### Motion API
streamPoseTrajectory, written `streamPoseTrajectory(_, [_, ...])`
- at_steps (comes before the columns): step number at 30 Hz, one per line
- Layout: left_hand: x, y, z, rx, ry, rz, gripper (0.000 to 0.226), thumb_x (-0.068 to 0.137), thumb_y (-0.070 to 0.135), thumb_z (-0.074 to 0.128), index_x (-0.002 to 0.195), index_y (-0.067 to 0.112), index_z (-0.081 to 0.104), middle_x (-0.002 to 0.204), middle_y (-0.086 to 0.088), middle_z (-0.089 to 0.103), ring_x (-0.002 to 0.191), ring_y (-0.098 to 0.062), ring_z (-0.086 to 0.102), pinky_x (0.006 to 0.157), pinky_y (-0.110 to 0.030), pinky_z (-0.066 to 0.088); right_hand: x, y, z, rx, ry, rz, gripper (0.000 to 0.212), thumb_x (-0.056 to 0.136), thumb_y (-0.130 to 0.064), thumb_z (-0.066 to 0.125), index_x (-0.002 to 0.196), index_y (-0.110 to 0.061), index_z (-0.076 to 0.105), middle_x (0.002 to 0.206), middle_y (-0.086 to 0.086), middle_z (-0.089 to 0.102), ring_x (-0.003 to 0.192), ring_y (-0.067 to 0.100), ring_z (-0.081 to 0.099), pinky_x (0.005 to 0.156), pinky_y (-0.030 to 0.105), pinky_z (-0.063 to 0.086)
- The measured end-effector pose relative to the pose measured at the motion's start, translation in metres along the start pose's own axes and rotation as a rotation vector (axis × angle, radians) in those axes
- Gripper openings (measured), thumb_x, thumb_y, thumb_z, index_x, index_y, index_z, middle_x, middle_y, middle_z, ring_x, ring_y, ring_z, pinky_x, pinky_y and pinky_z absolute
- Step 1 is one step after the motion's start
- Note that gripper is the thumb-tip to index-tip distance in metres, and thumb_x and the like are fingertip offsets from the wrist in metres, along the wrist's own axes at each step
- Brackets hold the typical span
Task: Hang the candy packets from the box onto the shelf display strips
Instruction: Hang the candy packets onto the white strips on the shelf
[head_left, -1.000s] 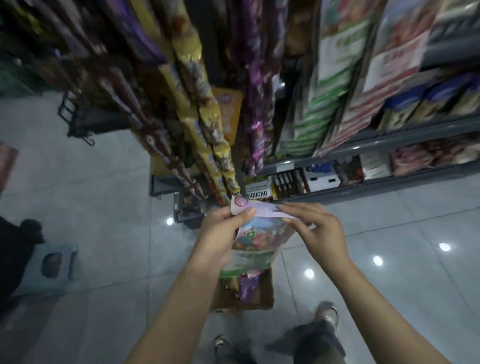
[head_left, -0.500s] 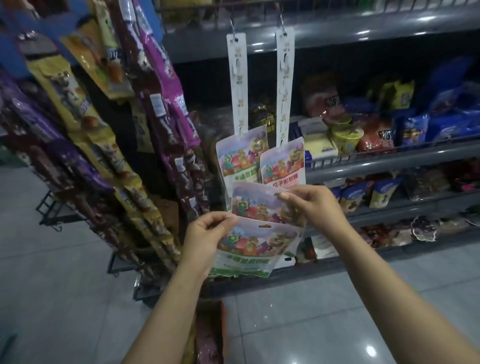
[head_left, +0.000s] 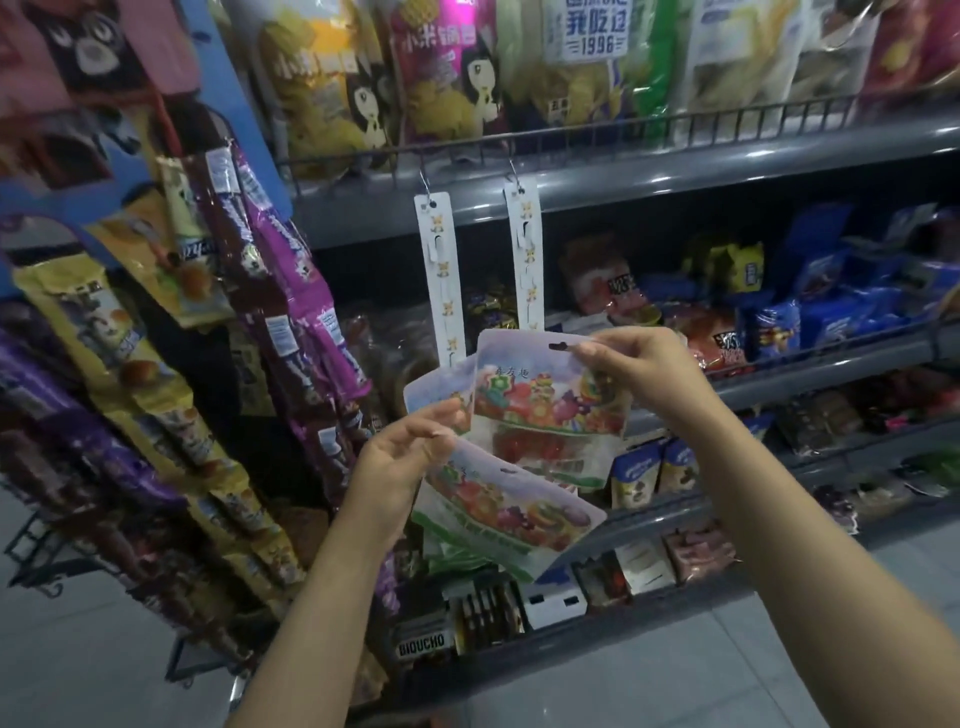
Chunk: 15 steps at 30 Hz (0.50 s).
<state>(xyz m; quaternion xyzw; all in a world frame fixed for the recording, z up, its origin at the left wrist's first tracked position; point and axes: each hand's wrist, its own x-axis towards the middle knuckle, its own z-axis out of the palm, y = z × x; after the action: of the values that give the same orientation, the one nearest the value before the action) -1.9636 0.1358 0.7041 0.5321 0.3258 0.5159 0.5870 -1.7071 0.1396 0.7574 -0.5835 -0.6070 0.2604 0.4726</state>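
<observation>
While the left hand grips one candy packet, the right hand pinches another packet.

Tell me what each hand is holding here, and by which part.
Right hand pinches the upper candy packet by its top edge, beside the hang hole. Left hand grips the lower candy packet at its upper left corner.

We see two bare forearms, no sleeves in view on either. Left hand and right hand: no rings, no watch, no bracelets, no gloves. Fingernails look short and unpainted, as far as the dim, soft frame lets us tell. Nothing else of the body shows.
</observation>
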Motion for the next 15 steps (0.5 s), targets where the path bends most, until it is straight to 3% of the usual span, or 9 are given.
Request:
streamPoseTrajectory(2, [0.011, 0.0, -0.003, 0.02, -0.008, 0.003, 0.012, 0.066, 0.034, 0.076, 0.062, 0.024, 0.071, 0.108, 0.011, 0.071, 0.106, -0.012, 0.065, 0.096, -0.034, 0.05, 0.012, -0.004, -0.005, -0.03, 0.041, -0.02, 0.017, 0.086, -0.029, 0.065, 0.095, -0.016, 0.072, 0.078, -0.008, 0.068, 0.064, -0.008, 0.061, 0.055, 0.006, 0.046])
streamPoseTrajectory(4, [0.022, -0.001, -0.005, 0.012, -0.001, 0.014, 0.012, 0.071, 0.02, 0.064, 0.061, 0.024, 0.071, 0.107, 0.009, 0.071, 0.106, -0.014, 0.065, 0.097, -0.036, 0.049, 0.023, -0.005, -0.009, -0.067, 0.065, -0.051, 0.018, 0.086, -0.029, 0.065, 0.096, -0.015, 0.073, 0.077, -0.009, 0.067, 0.065, -0.01, 0.059, 0.054, 0.003, 0.043])
streamPoseTrajectory(7, [0.037, -0.003, -0.001, 0.015, -0.008, 0.031, 0.012, 0.072, 0.019, 0.062, 0.065, 0.022, 0.071, 0.109, 0.01, 0.07, 0.11, -0.015, 0.064, 0.094, -0.031, 0.05, 0.036, -0.005, -0.016, -0.073, 0.093, -0.039, 0.018, 0.086, -0.032, 0.066, 0.094, -0.017, 0.073, 0.077, -0.013, 0.068, 0.067, -0.009, 0.062, 0.06, 0.011, 0.048])
streamPoseTrajectory(10, [0.051, -0.005, 0.005, 0.026, 0.006, 0.052, 0.012, 0.072, 0.017, 0.061, 0.077, 0.006, 0.062, 0.108, 0.015, 0.069, 0.105, -0.003, 0.064, 0.091, -0.022, 0.052, 0.044, -0.002, -0.022, -0.003, 0.079, 0.003, 0.019, 0.086, -0.033, 0.065, 0.094, -0.018, 0.073, 0.078, -0.006, 0.072, 0.072, 0.004, 0.069, 0.063, 0.017, 0.053])
streamPoseTrajectory(15, [0.077, -0.009, 0.024, 0.014, -0.016, 0.077, 0.015, 0.071, 0.022, 0.068, 0.075, 0.009, 0.063, 0.113, 0.021, 0.066, 0.108, 0.004, 0.06, 0.087, -0.022, 0.051, 0.054, -0.001, -0.02, 0.191, -0.095, 0.073, 0.017, 0.085, -0.028, 0.066, 0.094, -0.014, 0.071, 0.074, -0.002, 0.073, 0.068, 0.011, 0.07, 0.056, 0.018, 0.053])
